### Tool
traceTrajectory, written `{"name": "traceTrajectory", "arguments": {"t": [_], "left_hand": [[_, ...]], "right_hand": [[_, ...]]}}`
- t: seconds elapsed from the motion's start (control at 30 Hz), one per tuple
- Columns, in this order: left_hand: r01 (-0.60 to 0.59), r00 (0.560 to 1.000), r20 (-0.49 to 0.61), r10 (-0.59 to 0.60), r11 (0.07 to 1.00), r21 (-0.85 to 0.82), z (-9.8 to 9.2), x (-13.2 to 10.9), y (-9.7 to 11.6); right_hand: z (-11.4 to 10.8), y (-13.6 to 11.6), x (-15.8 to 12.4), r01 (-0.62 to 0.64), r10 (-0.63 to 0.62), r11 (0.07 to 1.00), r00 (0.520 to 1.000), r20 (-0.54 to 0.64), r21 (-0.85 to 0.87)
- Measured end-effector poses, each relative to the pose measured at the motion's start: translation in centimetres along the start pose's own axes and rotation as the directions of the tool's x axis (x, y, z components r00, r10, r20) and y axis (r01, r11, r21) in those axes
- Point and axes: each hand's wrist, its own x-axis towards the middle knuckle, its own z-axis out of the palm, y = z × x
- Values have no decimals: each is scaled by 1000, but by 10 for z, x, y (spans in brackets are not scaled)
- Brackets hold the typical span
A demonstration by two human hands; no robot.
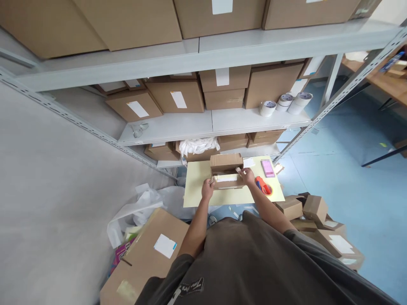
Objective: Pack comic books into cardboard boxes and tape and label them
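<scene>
A small brown cardboard box (226,166) lies open on a pale yellow table (197,186), with something white inside it. My left hand (207,187) is closed on the box's left end. My right hand (247,175) grips the right end, fingers curled at the box's edge near a small white piece. An orange tape dispenser (263,186) lies just right of my right hand. A pink pad (268,168) sits farther right on the table.
Grey metal shelves (210,123) hold several brown cartons and three rolls of tape (286,103). A large carton (149,254) and white plastic bags (140,207) lie on the floor at left. Small boxes (314,216) are piled on the blue floor at right.
</scene>
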Motion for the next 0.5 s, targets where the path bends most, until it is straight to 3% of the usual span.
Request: {"name": "traceTrajectory", "arguments": {"t": [0.5], "left_hand": [[78,997,-18,-78,997,22,1,15,9]], "right_hand": [[-4,9,-16,-20,18,999,999,43,26]]}}
